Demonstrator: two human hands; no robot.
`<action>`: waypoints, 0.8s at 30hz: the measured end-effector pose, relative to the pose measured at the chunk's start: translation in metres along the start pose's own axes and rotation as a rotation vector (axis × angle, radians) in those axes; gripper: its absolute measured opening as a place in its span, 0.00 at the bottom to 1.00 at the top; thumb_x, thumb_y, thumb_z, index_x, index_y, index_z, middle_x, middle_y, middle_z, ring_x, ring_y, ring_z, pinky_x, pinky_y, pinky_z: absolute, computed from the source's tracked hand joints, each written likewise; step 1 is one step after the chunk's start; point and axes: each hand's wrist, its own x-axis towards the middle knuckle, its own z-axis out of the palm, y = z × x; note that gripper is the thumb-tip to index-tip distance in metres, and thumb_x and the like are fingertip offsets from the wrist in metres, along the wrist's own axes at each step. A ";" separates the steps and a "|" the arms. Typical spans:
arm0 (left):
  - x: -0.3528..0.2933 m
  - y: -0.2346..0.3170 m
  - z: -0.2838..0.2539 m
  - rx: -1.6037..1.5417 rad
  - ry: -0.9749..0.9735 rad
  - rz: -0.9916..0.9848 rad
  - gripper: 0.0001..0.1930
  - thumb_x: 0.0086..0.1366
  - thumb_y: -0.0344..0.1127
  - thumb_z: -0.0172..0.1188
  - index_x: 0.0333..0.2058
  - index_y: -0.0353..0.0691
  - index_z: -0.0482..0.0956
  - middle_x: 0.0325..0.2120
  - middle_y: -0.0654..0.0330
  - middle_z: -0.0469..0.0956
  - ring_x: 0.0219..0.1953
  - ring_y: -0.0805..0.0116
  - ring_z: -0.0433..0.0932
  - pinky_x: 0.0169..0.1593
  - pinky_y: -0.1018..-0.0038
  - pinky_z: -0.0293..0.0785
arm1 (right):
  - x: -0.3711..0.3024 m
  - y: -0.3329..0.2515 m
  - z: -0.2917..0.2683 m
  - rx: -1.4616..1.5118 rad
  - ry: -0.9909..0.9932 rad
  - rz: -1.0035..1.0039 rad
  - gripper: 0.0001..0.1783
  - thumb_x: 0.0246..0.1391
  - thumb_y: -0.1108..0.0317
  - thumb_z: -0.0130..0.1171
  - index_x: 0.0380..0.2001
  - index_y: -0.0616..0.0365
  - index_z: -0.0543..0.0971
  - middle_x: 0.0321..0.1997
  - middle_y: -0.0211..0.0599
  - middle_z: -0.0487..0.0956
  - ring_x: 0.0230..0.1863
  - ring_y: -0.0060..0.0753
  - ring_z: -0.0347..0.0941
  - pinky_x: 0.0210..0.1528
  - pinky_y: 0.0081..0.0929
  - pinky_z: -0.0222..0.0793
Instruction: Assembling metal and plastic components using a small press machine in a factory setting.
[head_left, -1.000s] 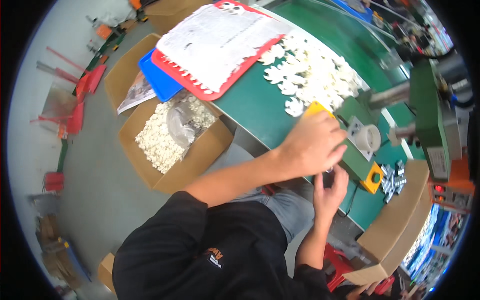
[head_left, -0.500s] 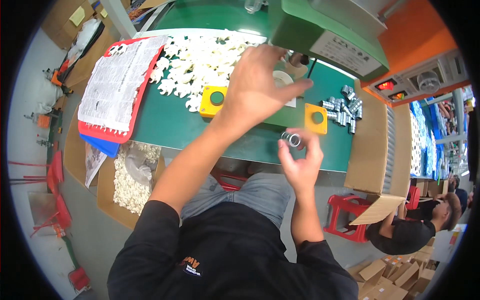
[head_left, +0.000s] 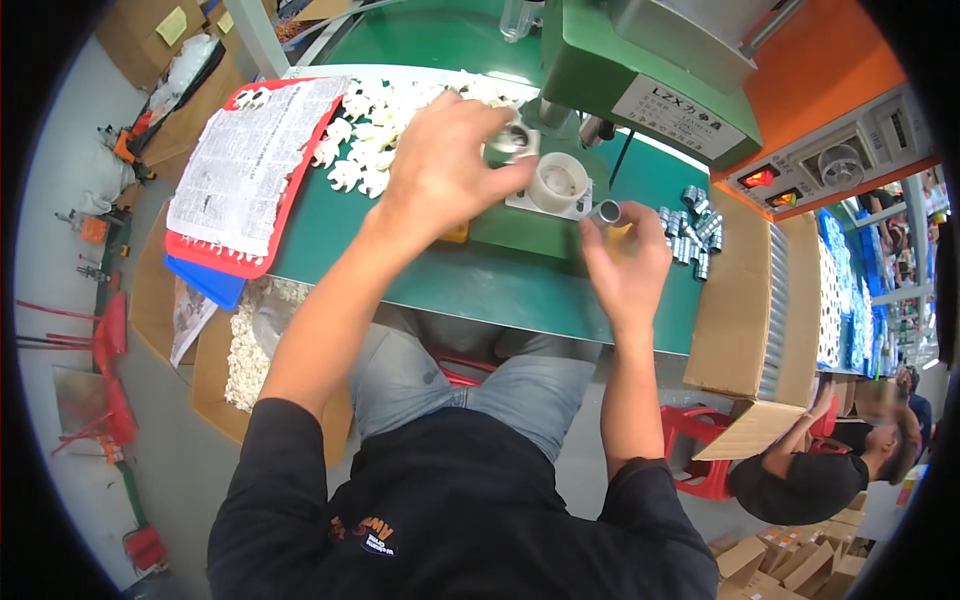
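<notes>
My left hand (head_left: 445, 160) is left of the press's white round fixture (head_left: 560, 184), its thumb and fingers closed on a white plastic piece (head_left: 513, 139) with a metal ring in it. Just right of the fixture, my right hand (head_left: 632, 262) pinches a short metal sleeve (head_left: 606, 211) between thumb and fingers. The fixture is a cup on a pale plate, bolted to the green press base. Behind the left hand spreads a pile of white plastic pieces (head_left: 375, 135). Several more metal sleeves (head_left: 692, 222) lie right of my right hand.
Overhead hangs the green press head (head_left: 640, 85), beside an orange control box (head_left: 830, 110). A red tray (head_left: 262, 255) with newspaper is at the left. A cardboard box (head_left: 740, 300) stands at the right table edge. Yellow button boxes are partly hidden by my hands. Another person (head_left: 810, 470) sits at right.
My left hand has drawn back leftward from the press, now showing the white piece in its fingers. My right hand has risen toward the fixture with the metal sleeve.
</notes>
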 end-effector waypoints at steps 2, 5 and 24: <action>-0.009 -0.014 -0.023 0.051 0.038 -0.057 0.22 0.49 0.43 0.74 0.40 0.34 0.86 0.33 0.54 0.83 0.42 0.53 0.78 0.49 0.60 0.77 | 0.006 0.002 0.007 0.071 -0.009 0.076 0.18 0.46 0.67 0.75 0.39 0.60 0.80 0.32 0.35 0.79 0.32 0.30 0.72 0.37 0.29 0.69; -0.020 -0.052 -0.061 0.238 0.030 -0.079 0.23 0.50 0.45 0.74 0.41 0.36 0.87 0.38 0.53 0.83 0.45 0.53 0.78 0.52 0.61 0.76 | 0.008 -0.003 -0.001 0.140 0.001 0.166 0.18 0.49 0.69 0.73 0.43 0.61 0.81 0.36 0.35 0.82 0.34 0.25 0.72 0.38 0.25 0.70; -0.026 -0.306 -0.102 0.752 -0.066 -0.613 0.27 0.57 0.53 0.68 0.51 0.44 0.85 0.47 0.46 0.81 0.52 0.48 0.79 0.56 0.54 0.76 | -0.103 0.003 -0.063 -0.057 -0.014 0.125 0.17 0.44 0.78 0.71 0.37 0.62 0.75 0.40 0.46 0.78 0.42 0.44 0.76 0.47 0.33 0.72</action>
